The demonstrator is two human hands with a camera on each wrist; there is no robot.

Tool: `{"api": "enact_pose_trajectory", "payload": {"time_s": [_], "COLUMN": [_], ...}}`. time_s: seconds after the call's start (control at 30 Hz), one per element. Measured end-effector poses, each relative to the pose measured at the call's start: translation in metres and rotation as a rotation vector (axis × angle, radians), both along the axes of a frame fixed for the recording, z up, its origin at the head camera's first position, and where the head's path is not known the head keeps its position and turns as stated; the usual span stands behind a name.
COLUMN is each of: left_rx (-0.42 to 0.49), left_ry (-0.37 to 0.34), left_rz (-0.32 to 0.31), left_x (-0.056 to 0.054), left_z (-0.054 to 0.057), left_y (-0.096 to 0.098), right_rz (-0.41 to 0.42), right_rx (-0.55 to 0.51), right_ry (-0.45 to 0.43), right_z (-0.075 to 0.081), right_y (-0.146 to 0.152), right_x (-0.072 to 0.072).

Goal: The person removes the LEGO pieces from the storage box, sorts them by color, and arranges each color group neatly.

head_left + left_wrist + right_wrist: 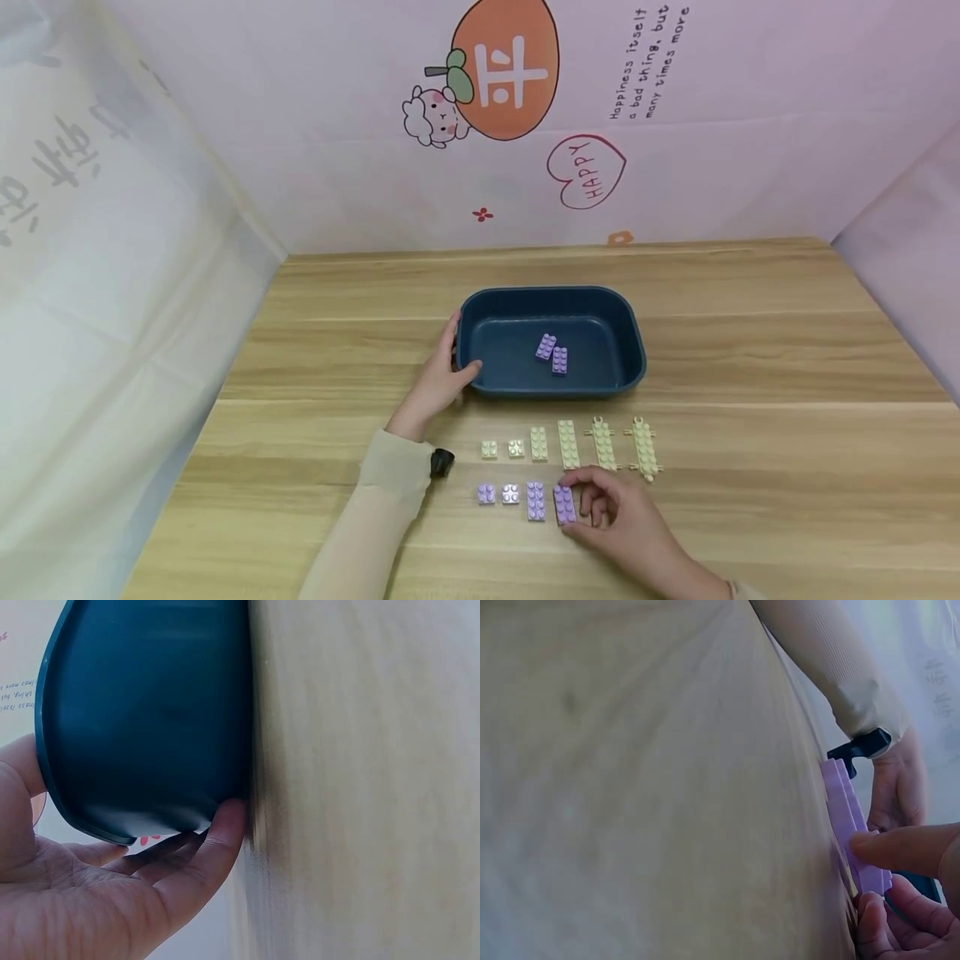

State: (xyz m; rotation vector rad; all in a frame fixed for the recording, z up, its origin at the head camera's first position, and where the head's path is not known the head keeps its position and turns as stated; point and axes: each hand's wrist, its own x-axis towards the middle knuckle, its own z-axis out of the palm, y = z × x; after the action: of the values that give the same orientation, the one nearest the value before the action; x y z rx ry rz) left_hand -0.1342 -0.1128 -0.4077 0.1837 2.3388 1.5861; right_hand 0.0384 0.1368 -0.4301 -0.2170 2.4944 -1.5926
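My left hand point(435, 379) grips the left end of a dark blue rectangular tub point(555, 390), thumb over its rim and fingers along the outer wall. In the left wrist view, the tub's side wall point(150, 712) fills the upper left. Two purple bricks point(560, 360) lie inside it. My right hand point(630, 521) pinches a purple studded toy brick point(565, 505) between thumb and index finger, at the right end of a purple row on the table. The right wrist view shows that brick point(874, 879) low against the tabletop.
Left of the held brick lie a longer purple brick point(536, 501) and two small purple ones point(510, 494). Behind runs a row of pale yellow-green bricks point(538, 444), ending in two pieces with side pegs point(643, 448). A printed cloth point(360, 167) hangs behind the wooden table point(315, 350).
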Motion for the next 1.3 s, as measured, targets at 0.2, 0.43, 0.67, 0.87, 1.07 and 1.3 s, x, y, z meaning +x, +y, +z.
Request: {"api": "enact_pose_trajectory", "payload": {"time_s": [0.2,0.43,0.67,0.87,1.07,1.3], "left_rx": [-0.001,-0.004,-0.015,-0.006,-0.029,-0.018], "left_ry": [0.011,-0.001,0.02,0.012,0.024,0.022], "left_rz": [0.022,0.022,0.001,0.01,-0.006,-0.008], "left_x": [0.0,-0.001,-0.002,-0.003,-0.002,-0.002], "left_z": [-0.001,-0.003,-0.003,-0.003,-0.004,-0.003], "left_y": [-0.001,-0.001,-0.002,-0.005,-0.005,-0.002], "right_rz": [-0.016,-0.036,-0.155,-0.198,-0.152,-0.149], "right_rx": [0.028,0.053,-0.011,-0.039,-0.026,0.056], "right_ry": [0.063,0.065,0.093,0.327,0.315,0.228], "right_z": [-0.003,-0.003,0.026,0.068,0.07,0.052], "right_y": [-0.005,-0.009,0.005,0.019,0.018,0.019], "right_x": [0.001,0.002,-0.014,-0.071,-0.12,-0.143]}}
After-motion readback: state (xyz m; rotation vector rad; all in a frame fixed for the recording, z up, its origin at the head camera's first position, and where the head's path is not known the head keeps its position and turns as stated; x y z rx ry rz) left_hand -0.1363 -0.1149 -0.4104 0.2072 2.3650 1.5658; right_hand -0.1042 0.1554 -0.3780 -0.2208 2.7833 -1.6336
